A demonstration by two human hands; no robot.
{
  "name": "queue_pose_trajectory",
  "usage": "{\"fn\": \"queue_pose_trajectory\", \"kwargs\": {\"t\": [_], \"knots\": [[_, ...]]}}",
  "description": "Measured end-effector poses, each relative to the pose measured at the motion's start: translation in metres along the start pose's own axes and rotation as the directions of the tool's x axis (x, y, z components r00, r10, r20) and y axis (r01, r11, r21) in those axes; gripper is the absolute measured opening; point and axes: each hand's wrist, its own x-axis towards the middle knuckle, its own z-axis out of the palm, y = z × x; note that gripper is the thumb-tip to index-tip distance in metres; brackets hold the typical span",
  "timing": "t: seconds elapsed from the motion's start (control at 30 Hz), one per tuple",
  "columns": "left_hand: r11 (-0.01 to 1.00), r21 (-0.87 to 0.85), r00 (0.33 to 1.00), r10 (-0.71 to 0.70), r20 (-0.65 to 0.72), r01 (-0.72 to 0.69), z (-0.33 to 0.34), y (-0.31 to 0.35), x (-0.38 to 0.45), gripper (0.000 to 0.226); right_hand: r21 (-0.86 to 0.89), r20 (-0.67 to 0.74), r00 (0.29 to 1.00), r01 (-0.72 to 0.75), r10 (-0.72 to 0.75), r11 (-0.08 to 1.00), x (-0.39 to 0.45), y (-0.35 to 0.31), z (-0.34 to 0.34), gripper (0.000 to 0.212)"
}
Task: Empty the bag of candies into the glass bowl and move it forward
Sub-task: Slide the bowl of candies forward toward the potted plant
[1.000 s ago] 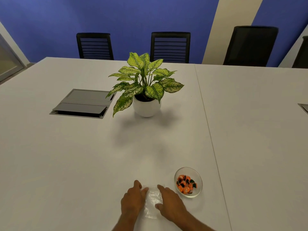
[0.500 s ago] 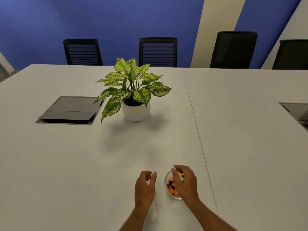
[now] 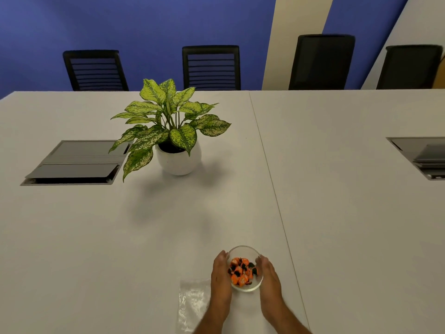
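Observation:
A small glass bowl [image 3: 243, 249] stands on the white table near its front edge, holding several orange and black wrapped candies [image 3: 241, 271]. My left hand [image 3: 220, 277] presses against the bowl's left side and my right hand [image 3: 269, 278] against its right side, so both cup it. The clear plastic bag [image 3: 192, 302] lies flat and empty on the table just left of my left wrist, partly hidden by my forearm.
A potted plant in a white pot [image 3: 178, 161] stands in the middle of the table [image 3: 349, 213], ahead and left of the bowl. Grey cable hatches are set in the top at the left [image 3: 72, 162] and far right [image 3: 423, 155]. Black chairs [image 3: 210, 67] line the far edge.
Both hands left the flattened bag and moved right to the bowl, closing on its two sides. The bag stays on the table. The camera view shifted rightward.

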Motion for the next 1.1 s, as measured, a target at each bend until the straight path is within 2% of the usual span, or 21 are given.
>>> {"fn": "queue_pose_trajectory", "kwargs": {"t": [0.37, 0.53, 0.7, 0.83, 1.1], "knots": [[0.972, -0.195, 0.988, -0.147, -0.056, 0.134, 0.015, 0.002, 0.006, 0.033, 0.115, -0.025, 1.000, -0.013, 0.016, 0.993, 0.007, -0.002, 0.011, 0.026], [0.962, -0.243, 0.986, -0.146, -0.079, 0.123, 0.024, 0.020, 0.015, 0.027, 0.121, -0.026, 1.000, 0.003, 0.000, 0.993, 0.019, -0.017, 0.020, 0.034], [0.939, -0.312, 0.986, -0.162, -0.039, 0.142, 0.037, 0.046, 0.042, 0.037, 0.145, -0.005, 0.999, 0.032, -0.032, 0.989, 0.044, -0.046, 0.031, 0.037], [0.925, -0.360, 0.991, -0.137, -0.010, 0.124, 0.051, 0.075, 0.073, 0.039, 0.175, 0.006, 0.997, 0.069, -0.071, 0.982, 0.072, -0.079, 0.043, 0.036], [0.936, -0.350, 1.000, -0.023, 0.016, 0.027, 0.090, 0.142, 0.150, 0.042, 0.228, 0.030, 0.990, 0.127, -0.137, 0.965, 0.148, -0.154, 0.069, 0.025]]}}
